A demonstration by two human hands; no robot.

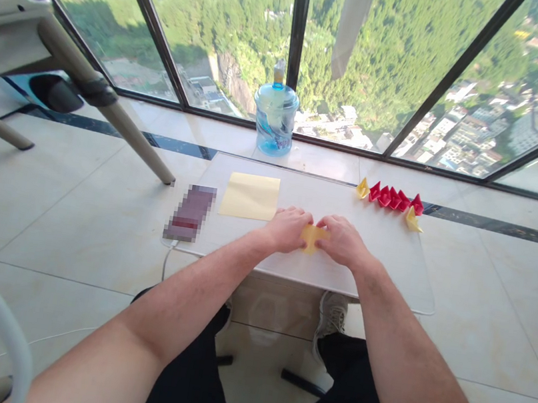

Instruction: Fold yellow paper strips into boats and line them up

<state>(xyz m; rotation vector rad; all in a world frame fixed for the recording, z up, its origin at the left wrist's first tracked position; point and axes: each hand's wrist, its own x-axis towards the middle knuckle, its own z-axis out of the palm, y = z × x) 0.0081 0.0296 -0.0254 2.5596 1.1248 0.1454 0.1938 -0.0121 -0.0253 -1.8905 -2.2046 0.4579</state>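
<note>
Centrally, the left hand [289,229] and right hand [342,241] pinch a seemingly part-folded paper [312,239]; far right, red shapes [384,196] and yellow shapes [362,188] stand folded; left, a sheet [250,197] lies open.

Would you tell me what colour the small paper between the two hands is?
The small paper is yellow, seen best in the head view, the only one.

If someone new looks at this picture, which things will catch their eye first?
Probably the row of bright red folded papers on the table's far right, with yellow ones at its ends. Next, the blue water bottle standing by the window, with green hills outside.
</note>
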